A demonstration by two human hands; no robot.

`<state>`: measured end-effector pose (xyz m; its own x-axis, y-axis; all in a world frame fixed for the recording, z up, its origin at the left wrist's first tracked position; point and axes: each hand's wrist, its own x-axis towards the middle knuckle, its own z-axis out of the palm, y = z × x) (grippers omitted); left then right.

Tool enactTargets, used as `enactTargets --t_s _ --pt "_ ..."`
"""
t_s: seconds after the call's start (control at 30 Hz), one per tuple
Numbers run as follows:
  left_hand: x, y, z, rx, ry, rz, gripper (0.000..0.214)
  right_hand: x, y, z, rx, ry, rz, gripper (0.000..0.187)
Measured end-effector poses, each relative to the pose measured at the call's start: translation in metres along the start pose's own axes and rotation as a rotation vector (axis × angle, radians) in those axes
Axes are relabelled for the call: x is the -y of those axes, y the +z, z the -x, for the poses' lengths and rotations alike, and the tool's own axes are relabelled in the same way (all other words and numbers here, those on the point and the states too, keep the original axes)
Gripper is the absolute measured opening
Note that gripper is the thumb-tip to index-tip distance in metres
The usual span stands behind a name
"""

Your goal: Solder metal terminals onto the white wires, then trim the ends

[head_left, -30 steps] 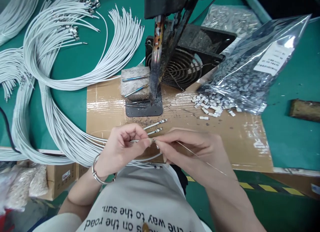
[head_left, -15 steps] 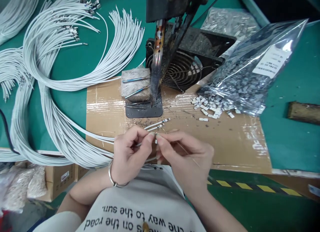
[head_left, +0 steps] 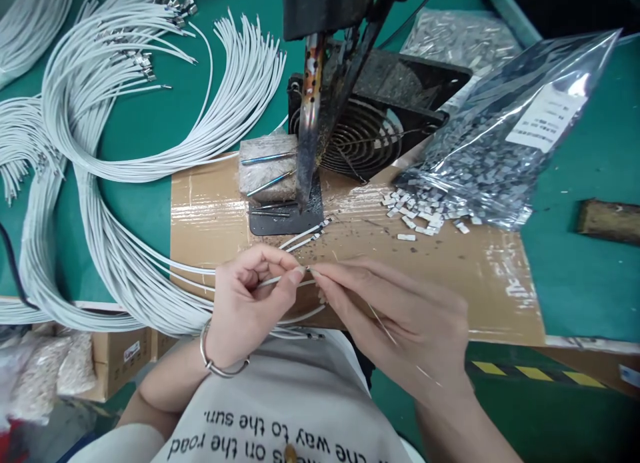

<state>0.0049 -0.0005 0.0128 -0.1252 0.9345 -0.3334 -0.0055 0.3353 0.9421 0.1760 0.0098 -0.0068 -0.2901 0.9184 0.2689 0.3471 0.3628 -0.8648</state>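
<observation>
My left hand (head_left: 250, 303) pinches the end of a thin white wire (head_left: 273, 281) between thumb and forefinger at the near edge of the cardboard sheet (head_left: 450, 276). My right hand (head_left: 400, 316) meets it fingertip to fingertip, pinched on something tiny at the wire's tip that I cannot make out. A fine strand runs back over my right hand. Two more white wires with metal terminals (head_left: 313, 231) lie just beyond my fingers. A soldering iron (head_left: 307, 123) hangs tip-down over a dark metal plate (head_left: 280, 220).
Large bundles of white wires (head_left: 115, 116) cover the green table on the left. A black fan (head_left: 370, 130) stands behind the iron. A clear bag of small metal terminals (head_left: 500, 143) lies at right, with several spilled (head_left: 420, 213). Cardboard boxes (head_left: 120, 356) sit below the table edge.
Both hands stayed joined at the wire end with small shifts; my right hand's fingers stretched out lower and to the right. The two loose terminal wires now lie closer to the dark plate.
</observation>
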Motion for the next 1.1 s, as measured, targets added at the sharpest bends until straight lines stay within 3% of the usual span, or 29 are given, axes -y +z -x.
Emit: enactTargets --t_s 0.17,0.37,0.67,0.9,1.1 --pt "0.003 -0.002 0.000 -0.010 0.011 -0.019 0.009 0.001 -0.004 -0.001 0.014 0.129 -0.149 0.028" --pt "0.000 -0.005 -0.001 -0.033 -0.018 -0.038 0.011 0.002 0.002 -0.001 -0.173 0.402 -0.326 0.025" --pt "-0.002 0.001 -0.001 -0.084 0.092 -0.100 0.010 0.002 0.015 0.003 -0.090 0.617 -0.686 0.011" --pt "0.011 0.006 0.007 -0.169 0.230 -0.230 0.008 0.004 0.025 0.000 -0.122 0.695 -0.903 0.008" --pt "0.020 0.011 0.009 -0.206 0.301 -0.220 0.007 0.005 0.039 0.002 -0.253 0.717 -1.009 0.001"
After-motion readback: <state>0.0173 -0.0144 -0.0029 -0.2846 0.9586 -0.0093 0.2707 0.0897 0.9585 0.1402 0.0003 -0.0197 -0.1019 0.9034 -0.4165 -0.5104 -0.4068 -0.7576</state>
